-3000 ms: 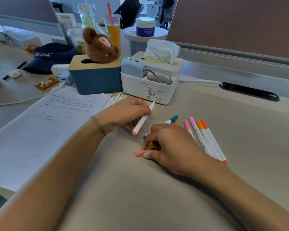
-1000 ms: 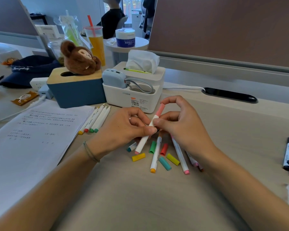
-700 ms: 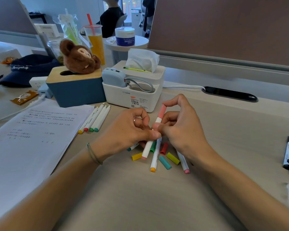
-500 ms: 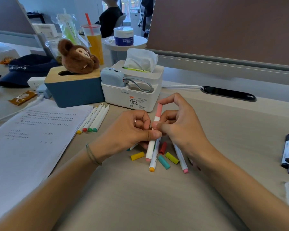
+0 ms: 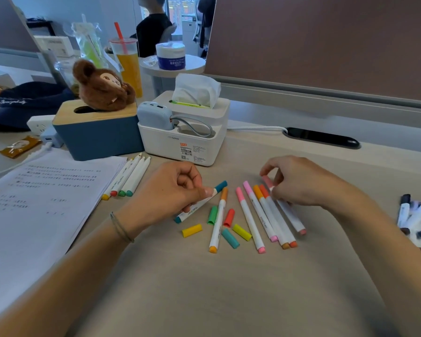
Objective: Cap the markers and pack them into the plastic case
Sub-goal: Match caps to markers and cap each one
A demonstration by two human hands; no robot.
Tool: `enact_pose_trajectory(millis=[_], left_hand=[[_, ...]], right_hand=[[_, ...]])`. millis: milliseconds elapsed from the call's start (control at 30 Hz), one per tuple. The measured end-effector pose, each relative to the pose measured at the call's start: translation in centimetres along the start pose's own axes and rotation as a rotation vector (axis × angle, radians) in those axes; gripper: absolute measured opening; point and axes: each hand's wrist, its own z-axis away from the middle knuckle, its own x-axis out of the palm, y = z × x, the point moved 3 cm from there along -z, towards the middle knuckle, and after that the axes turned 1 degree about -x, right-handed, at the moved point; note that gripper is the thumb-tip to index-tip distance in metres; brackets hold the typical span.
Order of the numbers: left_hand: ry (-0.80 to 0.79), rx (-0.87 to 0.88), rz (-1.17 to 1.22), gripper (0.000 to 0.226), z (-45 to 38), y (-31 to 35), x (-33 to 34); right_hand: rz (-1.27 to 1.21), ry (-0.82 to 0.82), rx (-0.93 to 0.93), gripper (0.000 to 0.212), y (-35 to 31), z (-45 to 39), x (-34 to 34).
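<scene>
My left hand (image 5: 173, 190) is closed on a white marker with a teal cap (image 5: 199, 203), which lies slanted on the desk. My right hand (image 5: 299, 183) pinches the cap end of a salmon-pink marker (image 5: 293, 218) that rests on the desk beside a row of capped pink and orange markers (image 5: 265, 215). Between the hands lie a capped orange marker (image 5: 218, 222) and several loose caps: yellow (image 5: 192, 230), green (image 5: 212, 215), red (image 5: 229, 217), teal (image 5: 230, 238) and lime (image 5: 241, 232). Several uncapped markers (image 5: 129, 178) lie by the paper. No plastic case is in view.
A printed sheet (image 5: 41, 203) covers the left of the desk. A blue tissue box (image 5: 97, 135) with a plush toy and a white organiser (image 5: 182, 139) stand behind the markers. Dark-capped markers (image 5: 416, 215) lie at the right edge. A divider panel runs along the back.
Both hands held the salmon-pink marker upright with its cap on. Now my right hand has carried it down to the right of the row, and my left hand has closed on the teal marker.
</scene>
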Motion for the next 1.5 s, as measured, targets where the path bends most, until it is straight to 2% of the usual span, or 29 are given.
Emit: enact_pose_trajectory(millis=[100, 300, 367, 500, 700, 867, 1067, 1300, 1400, 1500], left_hand=[[0.004, -0.011, -0.046, 0.023, 0.0, -0.2, 0.0], [0.025, -0.007, -0.194, 0.010, -0.1, -0.8, -0.4], [0.070, -0.013, -0.288, 0.010, -0.2, -1.0, -0.8], [0.199, -0.059, -0.441, 0.014, -0.5, -1.7, -1.9], [0.449, -0.126, -0.690, 0.012, -0.7, -3.0, -4.8], [0.479, -0.192, -0.780, 0.019, -1.1, -4.0, -6.6], [0.467, -0.257, -0.812, 0.027, -1.6, -4.4, -6.6], [0.431, -0.222, -0.836, 0.013, -1.4, -3.4, -5.9], [0.366, -0.220, -0.704, 0.014, -1.1, -3.3, -5.7], [0.203, -0.258, -0.354, 0.021, -1.3, -3.0, -5.2]], right_hand=[[0.044, -0.044, 0.040, 0.030, 0.6, -0.4, 0.9], [0.011, -0.028, 0.055, 0.023, 0.1, -0.4, 0.9], [0.037, 0.054, 0.030, 0.024, -0.6, -0.3, 0.7], [-0.105, 0.230, -0.107, 0.027, -3.4, 0.6, 0.7], [-0.191, 0.206, -0.237, 0.027, -6.9, 1.7, 2.7], [-0.224, 0.153, -0.300, 0.024, -8.1, 2.1, 3.7], [-0.207, 0.137, -0.332, 0.020, -8.5, 2.4, 3.6], [-0.215, 0.165, -0.335, 0.021, -7.9, 1.9, 2.9], [-0.220, 0.150, -0.332, 0.023, -7.6, 1.8, 2.6], [-0.200, 0.108, -0.332, 0.023, -7.5, 1.8, 2.4]])
